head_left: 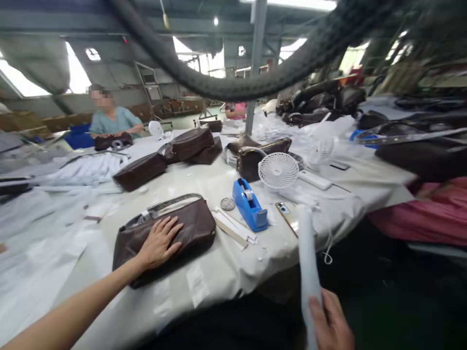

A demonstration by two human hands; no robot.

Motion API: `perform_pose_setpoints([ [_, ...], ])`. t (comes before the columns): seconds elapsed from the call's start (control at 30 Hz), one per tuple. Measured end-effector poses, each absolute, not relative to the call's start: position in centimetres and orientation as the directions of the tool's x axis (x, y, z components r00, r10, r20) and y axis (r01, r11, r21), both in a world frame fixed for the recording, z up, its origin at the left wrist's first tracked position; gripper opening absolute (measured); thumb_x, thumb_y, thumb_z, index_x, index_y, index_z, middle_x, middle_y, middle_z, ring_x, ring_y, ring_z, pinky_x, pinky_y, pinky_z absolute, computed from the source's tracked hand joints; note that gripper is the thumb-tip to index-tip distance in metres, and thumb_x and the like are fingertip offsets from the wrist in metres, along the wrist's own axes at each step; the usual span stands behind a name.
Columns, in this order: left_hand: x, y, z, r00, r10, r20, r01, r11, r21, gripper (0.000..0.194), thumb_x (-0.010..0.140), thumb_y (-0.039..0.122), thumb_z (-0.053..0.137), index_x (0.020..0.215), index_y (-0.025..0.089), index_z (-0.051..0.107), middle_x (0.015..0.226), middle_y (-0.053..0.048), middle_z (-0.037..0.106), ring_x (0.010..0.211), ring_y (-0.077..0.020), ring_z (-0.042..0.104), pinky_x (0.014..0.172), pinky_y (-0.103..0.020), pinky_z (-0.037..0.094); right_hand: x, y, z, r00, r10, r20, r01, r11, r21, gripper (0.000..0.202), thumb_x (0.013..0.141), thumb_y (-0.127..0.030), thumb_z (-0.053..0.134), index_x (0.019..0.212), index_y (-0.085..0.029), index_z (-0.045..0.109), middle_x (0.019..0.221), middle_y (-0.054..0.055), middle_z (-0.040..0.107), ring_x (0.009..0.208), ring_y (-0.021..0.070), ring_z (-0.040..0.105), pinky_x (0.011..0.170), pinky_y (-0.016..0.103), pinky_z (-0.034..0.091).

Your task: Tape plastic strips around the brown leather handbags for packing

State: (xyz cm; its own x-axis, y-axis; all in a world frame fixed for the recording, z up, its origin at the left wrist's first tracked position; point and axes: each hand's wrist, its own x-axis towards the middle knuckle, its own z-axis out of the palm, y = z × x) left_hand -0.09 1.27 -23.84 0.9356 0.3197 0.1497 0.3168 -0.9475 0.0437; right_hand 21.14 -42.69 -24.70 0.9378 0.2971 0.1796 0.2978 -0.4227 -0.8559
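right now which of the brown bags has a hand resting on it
The brown bag at the table's near edge, left of the blue tape dispenser; the left hand lies flat on it.

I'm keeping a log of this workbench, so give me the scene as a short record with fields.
Left hand: resting flat on a brown bag
Right hand: gripping a white roll, off the table's near edge
Dispenser: blue, right of the bag
Fan: white, beyond the dispenser
Phone: right of the dispenser
Co-worker: far left, blue top, hands at another bag
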Motion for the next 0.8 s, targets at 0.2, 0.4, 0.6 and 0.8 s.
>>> perform_pose_setpoints([
  [0.2,0.1,3.2,-21.7,0.952,0.306,-0.017,0.300,-0.916,0.267,0.055,0.096,0.055,0.034,0.143,0.028,0.038,0.154,-0.008,0.031,0.142,-0.0278,0.025,0.116,-0.052,0.017,15.2,-27.5,-23.3,0.846,0.528,-0.078,-0.053,-0.063,-0.997,0.053,0.082,-0.064,0.054,0.103,-0.016,0.063,0.089,0.007,0.068,0.084,0.0225,0.063,0.072,0.030,0.053],
  [0.4,0.1,4.4,-21.0,0.939,0.326,-0.112,0.345,-0.875,0.340,0.056,0.096,0.055,0.034,0.146,0.030,0.032,0.155,-0.005,0.030,0.142,-0.0249,0.025,0.116,-0.047,0.018,8.1,-20.5,-27.4,0.562,0.751,-0.347,-0.507,-0.018,-0.861,0.054,0.068,-0.059,0.073,0.096,-0.016,0.058,0.085,0.006,0.067,0.077,0.0206,0.066,0.063,0.028,0.054],
  [0.6,0.1,4.1,-20.5,0.931,0.325,-0.165,0.364,-0.851,0.379,0.059,0.095,0.057,0.033,0.148,0.031,0.028,0.156,-0.004,0.027,0.144,-0.0270,0.022,0.117,-0.050,0.017,6.0,-15.6,-27.8,0.437,0.793,-0.423,-0.579,-0.112,-0.808,0.054,0.064,-0.059,0.076,0.093,-0.017,0.056,0.085,0.005,0.067,0.080,0.0187,0.067,0.068,0.026,0.056],
  [0.8,-0.5,3.5,-19.9,0.942,0.283,-0.178,0.332,-0.851,0.407,0.065,0.094,0.063,0.031,0.149,0.030,0.025,0.159,-0.007,0.016,0.147,-0.0305,0.009,0.117,-0.055,0.007,6.8,-13.1,-28.3,0.369,0.803,-0.468,-0.474,-0.270,-0.838,0.038,0.079,-0.052,0.064,0.089,-0.016,0.055,0.084,0.007,0.067,0.072,0.0156,0.069,0.059,0.022,0.053],
])
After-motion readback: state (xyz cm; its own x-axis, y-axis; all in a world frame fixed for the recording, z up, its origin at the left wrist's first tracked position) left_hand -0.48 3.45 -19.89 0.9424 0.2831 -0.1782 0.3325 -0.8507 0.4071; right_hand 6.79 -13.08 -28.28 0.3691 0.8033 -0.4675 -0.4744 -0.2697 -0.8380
